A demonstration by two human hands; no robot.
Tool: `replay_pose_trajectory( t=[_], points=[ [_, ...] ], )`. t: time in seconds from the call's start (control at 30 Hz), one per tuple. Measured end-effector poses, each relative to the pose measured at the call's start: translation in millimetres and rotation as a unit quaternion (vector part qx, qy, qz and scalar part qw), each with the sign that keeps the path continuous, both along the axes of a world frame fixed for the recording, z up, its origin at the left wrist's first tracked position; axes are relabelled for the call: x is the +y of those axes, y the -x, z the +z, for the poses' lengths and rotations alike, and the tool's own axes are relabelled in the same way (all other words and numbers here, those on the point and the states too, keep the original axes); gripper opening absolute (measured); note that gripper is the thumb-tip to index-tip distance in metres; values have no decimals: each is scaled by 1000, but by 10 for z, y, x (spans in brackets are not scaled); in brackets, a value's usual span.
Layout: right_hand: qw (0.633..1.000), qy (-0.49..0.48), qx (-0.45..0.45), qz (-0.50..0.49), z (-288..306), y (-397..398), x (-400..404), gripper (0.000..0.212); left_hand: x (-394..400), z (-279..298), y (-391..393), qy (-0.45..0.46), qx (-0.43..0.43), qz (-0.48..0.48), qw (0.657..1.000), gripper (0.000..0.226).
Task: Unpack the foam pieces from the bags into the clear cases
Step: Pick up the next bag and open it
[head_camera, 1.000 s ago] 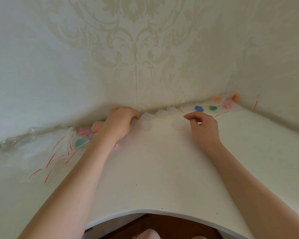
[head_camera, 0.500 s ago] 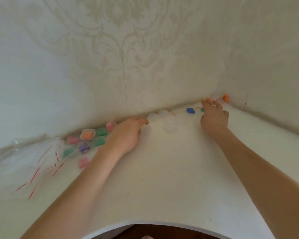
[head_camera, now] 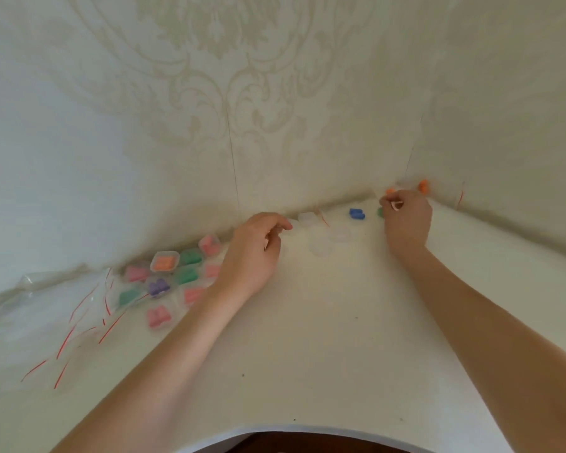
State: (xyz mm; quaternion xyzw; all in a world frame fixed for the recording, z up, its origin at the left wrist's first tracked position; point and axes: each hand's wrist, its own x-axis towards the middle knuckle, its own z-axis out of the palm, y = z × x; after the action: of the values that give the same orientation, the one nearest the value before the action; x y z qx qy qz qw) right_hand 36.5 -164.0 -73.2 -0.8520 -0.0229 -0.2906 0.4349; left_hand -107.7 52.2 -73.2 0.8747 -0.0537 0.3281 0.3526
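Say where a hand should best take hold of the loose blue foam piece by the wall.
Pinch the blue foam piece across its short sides, coming from above and the table's near side. It lies flat, apart from the right hand, and the wall blocks the far side.

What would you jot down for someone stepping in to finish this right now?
Right hand pinches a small bag with a red strip by the far corner.
Left hand holds nothing, fingers loosely curled beside the empty clear plastic cases.
Done: filled clear cases with coloured foam sit left; emptied red-striped bags beyond them.
Left: blue foam piece, orange foam pieces near the corner.
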Motion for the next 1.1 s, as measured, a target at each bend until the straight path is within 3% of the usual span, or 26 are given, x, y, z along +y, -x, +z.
replay_pose_trajectory(
  t=[0.1,0.2,0.37,0.53,0.87,1.1],
  points=[
    [991,-67,-70,87,222,374,205,7,-218,82,57,201,26,-31,979,19],
    [979,-88,-67,174,291,887,443,8,-373,106,100,365,90,-112,920,6],
    [956,-99,50,272,148,1319,623,12,-390,106,126,412,133,-156,888,23],
    [925,-123,138,332,157,1265,571,26,-334,89,138,393,146,-174,891,26],
    [854,-156,216,447,110,1211,479,23,-373,21,131,356,130,-144,914,33],
    [865,-215,223,395,119,1249,566,23,-434,-46,132,175,74,-87,978,31]
  ],
)
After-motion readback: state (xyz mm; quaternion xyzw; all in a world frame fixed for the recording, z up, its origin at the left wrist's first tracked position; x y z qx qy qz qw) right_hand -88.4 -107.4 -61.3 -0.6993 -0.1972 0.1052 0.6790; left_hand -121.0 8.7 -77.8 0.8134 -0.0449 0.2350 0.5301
